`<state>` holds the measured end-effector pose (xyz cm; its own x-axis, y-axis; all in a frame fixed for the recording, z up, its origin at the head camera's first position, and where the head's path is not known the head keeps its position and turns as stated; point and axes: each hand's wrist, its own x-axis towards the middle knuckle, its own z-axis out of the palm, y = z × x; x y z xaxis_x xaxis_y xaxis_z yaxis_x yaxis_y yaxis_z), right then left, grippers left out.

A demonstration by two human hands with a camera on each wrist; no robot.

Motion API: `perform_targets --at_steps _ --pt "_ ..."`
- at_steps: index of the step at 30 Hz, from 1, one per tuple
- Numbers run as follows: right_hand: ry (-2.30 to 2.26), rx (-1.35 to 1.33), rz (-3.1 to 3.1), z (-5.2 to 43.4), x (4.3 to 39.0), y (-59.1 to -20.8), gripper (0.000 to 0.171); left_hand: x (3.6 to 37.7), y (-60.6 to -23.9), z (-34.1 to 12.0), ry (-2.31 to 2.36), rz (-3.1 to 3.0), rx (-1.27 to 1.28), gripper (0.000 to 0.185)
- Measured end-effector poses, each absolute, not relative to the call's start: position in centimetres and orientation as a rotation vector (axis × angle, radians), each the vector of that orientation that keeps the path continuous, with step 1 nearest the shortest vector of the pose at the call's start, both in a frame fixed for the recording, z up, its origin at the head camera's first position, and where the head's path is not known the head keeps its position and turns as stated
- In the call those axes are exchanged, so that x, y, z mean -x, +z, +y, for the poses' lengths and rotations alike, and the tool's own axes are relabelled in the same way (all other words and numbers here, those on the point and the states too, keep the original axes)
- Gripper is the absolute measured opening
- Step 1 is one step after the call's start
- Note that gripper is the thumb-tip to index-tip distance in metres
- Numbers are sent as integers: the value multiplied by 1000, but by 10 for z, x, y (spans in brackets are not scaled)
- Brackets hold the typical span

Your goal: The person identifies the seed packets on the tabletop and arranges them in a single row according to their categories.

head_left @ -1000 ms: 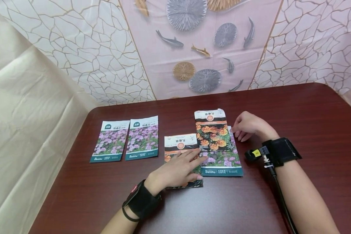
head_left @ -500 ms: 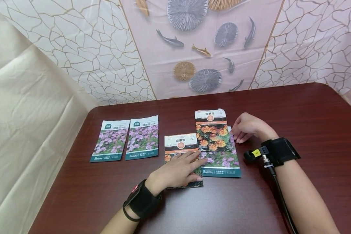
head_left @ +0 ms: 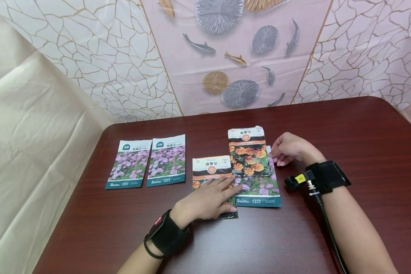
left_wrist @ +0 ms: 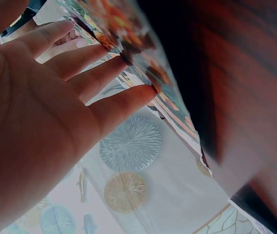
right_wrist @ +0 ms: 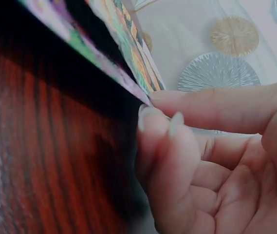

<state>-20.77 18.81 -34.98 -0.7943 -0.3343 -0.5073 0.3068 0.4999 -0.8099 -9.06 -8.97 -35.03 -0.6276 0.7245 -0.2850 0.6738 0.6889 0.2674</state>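
Orange marigold packet (head_left: 212, 179) lies lengthwise away from you, title upside-down, under your flat left hand (head_left: 207, 199). Your right hand's (head_left: 289, 148) curled fingertips (right_wrist: 150, 119) pinch the purple packet's (head_left: 258, 190) far corner.

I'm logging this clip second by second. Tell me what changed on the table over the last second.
The purple-flower packet under the right hand's fingertips has slid slightly away from the person and to their left, and the right hand drew back a little with it. The orange-flower packet lying on it barely shifted. The left hand stays flat on the other orange-flower packet, and the two purple-flower packets at far left are unmoved.
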Motion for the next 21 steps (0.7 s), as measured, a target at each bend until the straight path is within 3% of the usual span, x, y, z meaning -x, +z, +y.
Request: perform_targets --at_steps 21 --pt "-1201 122 2300 201 199 -329 7 91 -348 -89 181 2537 -1054 62"
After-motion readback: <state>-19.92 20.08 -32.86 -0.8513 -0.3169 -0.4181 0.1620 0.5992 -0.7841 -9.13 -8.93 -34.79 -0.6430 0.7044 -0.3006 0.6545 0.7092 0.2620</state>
